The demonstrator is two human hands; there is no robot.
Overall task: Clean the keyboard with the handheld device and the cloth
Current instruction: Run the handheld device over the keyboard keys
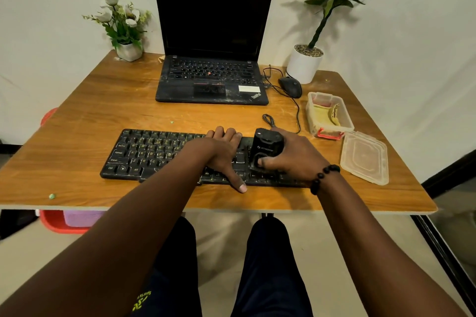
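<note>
The keyboard (159, 154) lies flat near the front edge of the counter (77, 121), a wood-grain laminate top with a pale edge band. It is black plastic, rectangular, dusty, with faintly lit legends; "Ctrl" and "Alt" can be read on the bottom row.

The left hand (221, 154) rests palm down on the keyboard's middle-right keys, fingers (226, 134) straight and reaching its far edge, thumb on the counter just past the near edge. It holds nothing.

The right hand (291, 154) grips the device (266, 147), a squat black cylinder with a glossy top, standing on the keyboard's right end. The fingers wrap its far side and the thumb presses its front. Pale lettering on its body is too small to read. A black bead bracelet (323, 177) circles that wrist.

The cloth (325, 113), yellowish and folded, sits in a clear plastic tub (347, 118) with red clips at right; its clear lid (364, 157) lies beside it.

Behind, an open black laptop (211, 41) marked "ThinkPad" is dusty, screen dark. A black corded mouse (290, 86) lies just right of it. 2 white pots (304, 64) hold plants.
</note>
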